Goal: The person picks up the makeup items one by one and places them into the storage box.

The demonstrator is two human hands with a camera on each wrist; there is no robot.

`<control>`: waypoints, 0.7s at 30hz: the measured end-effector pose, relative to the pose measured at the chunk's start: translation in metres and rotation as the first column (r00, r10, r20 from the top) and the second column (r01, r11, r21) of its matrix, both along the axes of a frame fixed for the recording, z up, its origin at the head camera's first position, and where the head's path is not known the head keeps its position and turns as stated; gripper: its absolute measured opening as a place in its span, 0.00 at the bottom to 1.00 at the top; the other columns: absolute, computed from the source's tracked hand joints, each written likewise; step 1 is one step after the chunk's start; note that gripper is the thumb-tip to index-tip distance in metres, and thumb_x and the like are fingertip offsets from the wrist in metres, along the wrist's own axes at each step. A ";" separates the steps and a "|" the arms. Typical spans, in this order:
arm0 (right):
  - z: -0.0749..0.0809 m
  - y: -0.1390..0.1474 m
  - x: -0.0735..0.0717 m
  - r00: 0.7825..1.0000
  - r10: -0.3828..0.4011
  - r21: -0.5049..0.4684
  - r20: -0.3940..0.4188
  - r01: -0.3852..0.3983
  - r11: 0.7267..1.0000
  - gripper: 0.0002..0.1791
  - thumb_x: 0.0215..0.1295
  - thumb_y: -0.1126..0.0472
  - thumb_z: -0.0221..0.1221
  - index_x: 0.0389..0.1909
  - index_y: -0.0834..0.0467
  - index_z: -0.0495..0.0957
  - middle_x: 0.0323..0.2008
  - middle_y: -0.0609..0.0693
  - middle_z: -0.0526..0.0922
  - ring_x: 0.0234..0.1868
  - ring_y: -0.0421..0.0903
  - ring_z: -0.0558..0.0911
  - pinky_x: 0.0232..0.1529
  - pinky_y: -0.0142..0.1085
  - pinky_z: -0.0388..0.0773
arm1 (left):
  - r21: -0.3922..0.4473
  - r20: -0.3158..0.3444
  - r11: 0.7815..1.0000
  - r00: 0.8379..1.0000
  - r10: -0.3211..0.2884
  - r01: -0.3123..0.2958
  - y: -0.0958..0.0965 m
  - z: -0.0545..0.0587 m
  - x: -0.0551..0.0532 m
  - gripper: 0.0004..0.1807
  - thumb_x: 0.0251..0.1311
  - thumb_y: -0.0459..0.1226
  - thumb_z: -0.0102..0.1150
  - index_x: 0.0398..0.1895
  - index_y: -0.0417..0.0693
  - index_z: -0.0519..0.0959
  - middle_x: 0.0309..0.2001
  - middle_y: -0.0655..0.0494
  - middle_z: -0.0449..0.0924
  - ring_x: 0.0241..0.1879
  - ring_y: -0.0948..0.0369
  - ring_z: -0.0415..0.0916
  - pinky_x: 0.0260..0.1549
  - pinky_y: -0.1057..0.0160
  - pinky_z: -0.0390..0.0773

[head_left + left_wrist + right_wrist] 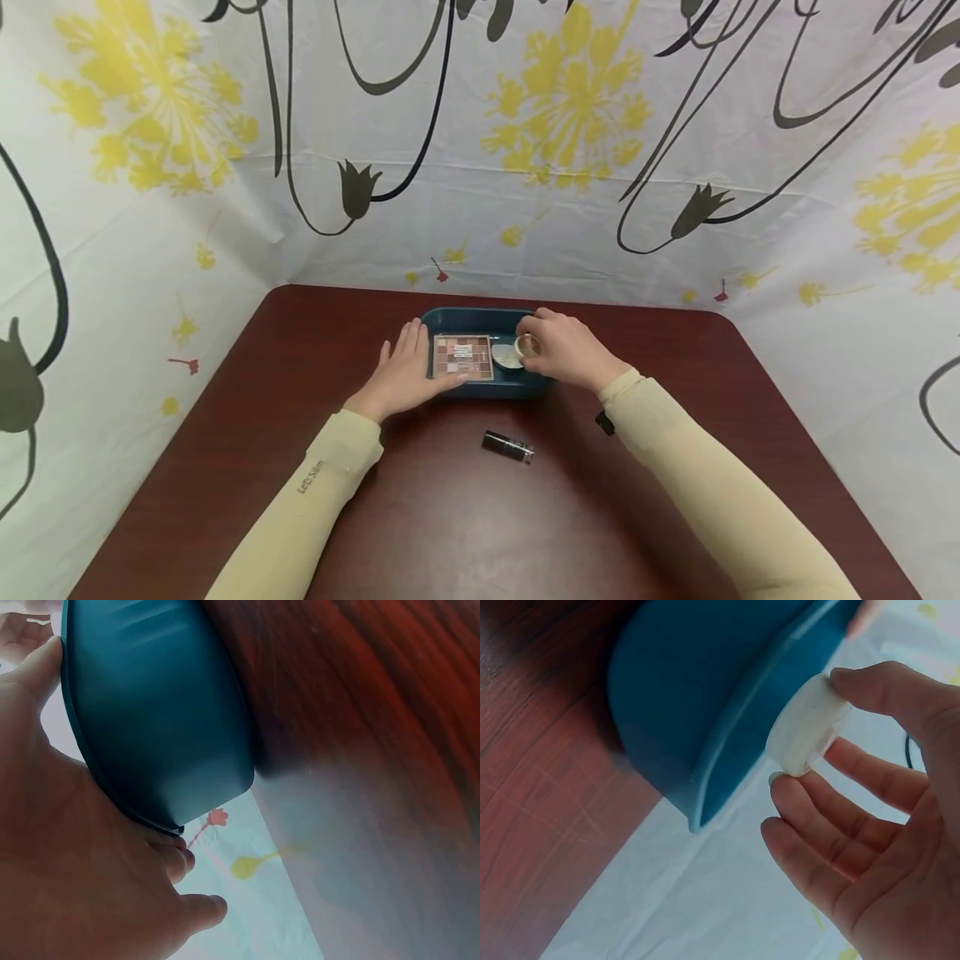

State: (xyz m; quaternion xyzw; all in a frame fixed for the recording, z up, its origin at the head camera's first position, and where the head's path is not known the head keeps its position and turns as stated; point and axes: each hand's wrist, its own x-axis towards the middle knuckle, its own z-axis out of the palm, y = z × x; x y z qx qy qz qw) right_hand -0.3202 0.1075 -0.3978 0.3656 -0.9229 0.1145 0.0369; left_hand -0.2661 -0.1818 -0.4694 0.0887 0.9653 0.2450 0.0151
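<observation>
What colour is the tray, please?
The tray is dark teal-blue, clearest in the right wrist view.

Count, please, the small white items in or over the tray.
2: one, a white round piece, is held by the right hand; the other, a white item, lies in the tray, right of the palette. The right hand may hide others.

**Table [427, 517] being shared by tray [487, 390] and tube [507, 447]**

Near the table's far edge, the tray's left end is being touched by the left hand [402, 377]. Inside, a palette [462, 358] is being held at left, a disc [507, 357] just right of it. At the tray's right end, a second disc [804, 731] is being pinched by the right hand [566, 350]. The tube is being borne by the table, in front of and apart from the tray. Behind and on both sides, the table is being enclosed by cloth [465, 225].
</observation>
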 end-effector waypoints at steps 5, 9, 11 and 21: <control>-0.005 -0.005 -0.009 0.998 0.031 0.074 0.051 -0.035 0.997 0.17 0.60 0.58 0.69 0.51 0.55 0.82 0.41 0.50 0.77 0.32 0.43 0.75 0.33 0.39 0.75 | 0.009 0.012 1.000 1.000 0.006 -0.006 0.000 -0.001 -0.001 0.67 0.55 0.76 0.51 0.81 0.41 0.37 0.81 0.48 0.26 0.79 0.54 0.25 0.72 0.40 0.33; -0.006 -0.007 -0.016 0.995 0.061 0.133 0.072 -0.070 0.989 0.17 0.61 0.59 0.69 0.51 0.56 0.83 0.43 0.51 0.79 0.35 0.44 0.77 0.35 0.40 0.78 | 0.006 0.006 1.000 1.000 0.007 -0.007 0.000 0.000 -0.001 0.67 0.55 0.76 0.51 0.81 0.40 0.37 0.81 0.48 0.27 0.79 0.53 0.25 0.72 0.39 0.33; -0.006 -0.009 -0.019 0.994 0.072 0.169 0.082 -0.085 0.982 0.18 0.61 0.60 0.69 0.52 0.56 0.83 0.44 0.51 0.79 0.37 0.45 0.79 0.37 0.41 0.79 | 0.004 0.001 1.000 1.000 0.004 -0.004 0.000 0.001 -0.002 0.67 0.55 0.75 0.51 0.81 0.40 0.37 0.81 0.47 0.27 0.79 0.53 0.25 0.72 0.39 0.33; -0.004 -0.018 -0.018 0.987 0.085 0.291 0.139 -0.123 0.949 0.13 0.65 0.61 0.64 0.49 0.59 0.85 0.41 0.52 0.81 0.38 0.48 0.79 0.41 0.45 0.81 | 0.012 0.009 1.000 1.000 0.002 -0.002 0.000 0.003 0.001 0.67 0.55 0.75 0.52 0.81 0.39 0.39 0.81 0.47 0.28 0.79 0.52 0.26 0.72 0.39 0.34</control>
